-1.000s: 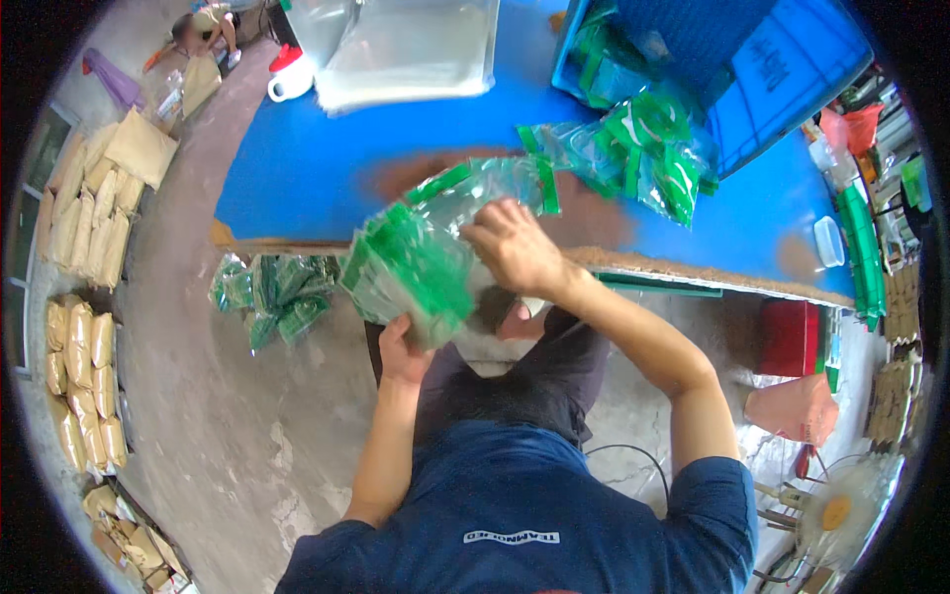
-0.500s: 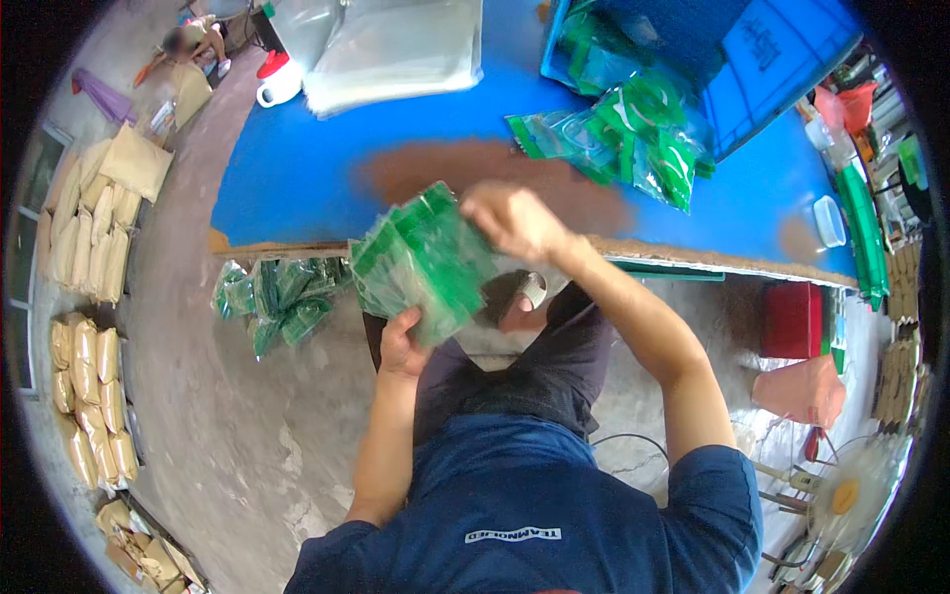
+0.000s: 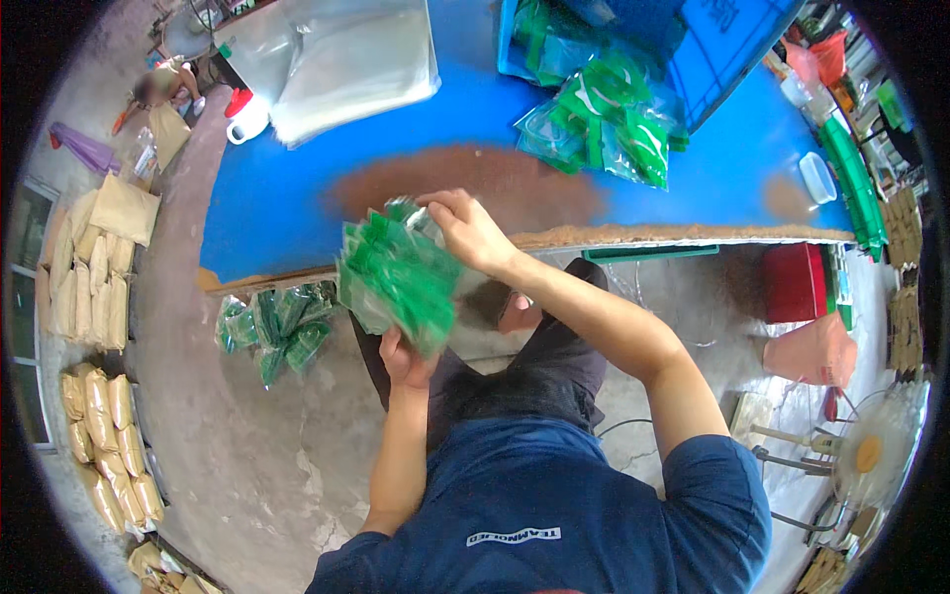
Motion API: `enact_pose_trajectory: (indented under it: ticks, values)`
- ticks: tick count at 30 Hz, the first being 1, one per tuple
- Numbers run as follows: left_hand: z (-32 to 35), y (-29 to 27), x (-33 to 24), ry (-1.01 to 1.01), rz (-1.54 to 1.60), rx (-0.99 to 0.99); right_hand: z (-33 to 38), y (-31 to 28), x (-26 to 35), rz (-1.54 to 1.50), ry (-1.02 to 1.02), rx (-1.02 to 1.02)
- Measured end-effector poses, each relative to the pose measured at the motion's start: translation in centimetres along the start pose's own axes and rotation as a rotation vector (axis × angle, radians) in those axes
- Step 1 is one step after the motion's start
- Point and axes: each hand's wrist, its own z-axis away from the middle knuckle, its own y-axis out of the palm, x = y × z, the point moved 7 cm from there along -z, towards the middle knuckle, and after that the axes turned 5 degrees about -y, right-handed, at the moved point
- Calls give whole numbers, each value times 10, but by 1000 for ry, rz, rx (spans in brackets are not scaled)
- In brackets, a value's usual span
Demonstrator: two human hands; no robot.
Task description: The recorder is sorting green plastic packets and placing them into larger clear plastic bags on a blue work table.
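My left hand (image 3: 408,360) grips the lower end of a fanned bunch of clear plastic bags with green contents (image 3: 401,282), held in front of the table edge. At the upper right corner of the bunch is my right hand (image 3: 467,230), its fingers bent and closed on a crumpled clear-and-green plastic bag (image 3: 416,218). This part of the bunch is slightly blurred. On the table, a heap of similar green bags (image 3: 609,119) spills from a blue plastic crate (image 3: 744,49).
A stack of clear plastic sheets (image 3: 356,69) lies on the blue table (image 3: 267,198), beside a white jug with a red lid (image 3: 247,117). More green bags (image 3: 277,322) are below the table's left edge. A fan (image 3: 869,455) and red box (image 3: 794,282) stand at right.
My right hand has moved left, down to the bunch's upper corner, where its fingers now close on plastic. The bunch has tilted slightly. The whole view has shifted a little.
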Motion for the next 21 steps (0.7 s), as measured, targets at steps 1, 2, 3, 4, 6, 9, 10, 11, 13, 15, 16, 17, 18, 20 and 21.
enact_pose_trajectory:
  ticks: [1, 2, 3, 4, 6, 9, 10, 11, 13, 15, 16, 17, 18, 20, 21]
  values:
    - [-1, -7, -3, 71, -46, -187, 0, 9, -13, -410, 285, 73]
    - [-7, -5, 1, 70, -44, -180, -13, -7, -15, -263, 84, 140]
    - [-2, -6, -10, 91, -43, -184, -25, -19, -7, -18, 160, 60]
    - [-3, -4, -13, 93, -33, -173, -36, -47, 4, 248, 232, -40]
    - [-10, 9, -1, 67, -23, -161, -43, -99, 4, 1058, -106, -393]
    - [-7, 17, 1, -2, 50, -119, -19, -83, -41, 1280, 32, -144]
    - [1, 15, -4, 17, -2, -159, -8, -68, -19, 1167, -260, -196]
    - [7, 12, -10, 35, -55, -201, -1, -58, -21, 1012, -240, -75]
    - [21, -11, -31, 2, -103, -219, 7, -43, 16, 695, -350, 67]
    - [18, -17, -40, -63, -162, -122, 5, -37, 28, 513, -298, 142]
    - [18, -15, -42, -57, -171, -130, 4, -32, 26, 354, -246, 197]
    - [19, -17, -44, -34, -237, -216, 4, -25, 25, 245, -270, 194]
    - [18, -16, -45, -11, -302, -298, 5, -19, 26, 236, -276, 192]
    - [15, -7, -47, 10, -341, -306, 6, 6, 27, 85, -222, 340]
    - [18, 0, -45, 21, -357, -306, 4, 11, 24, 2, -158, 333]
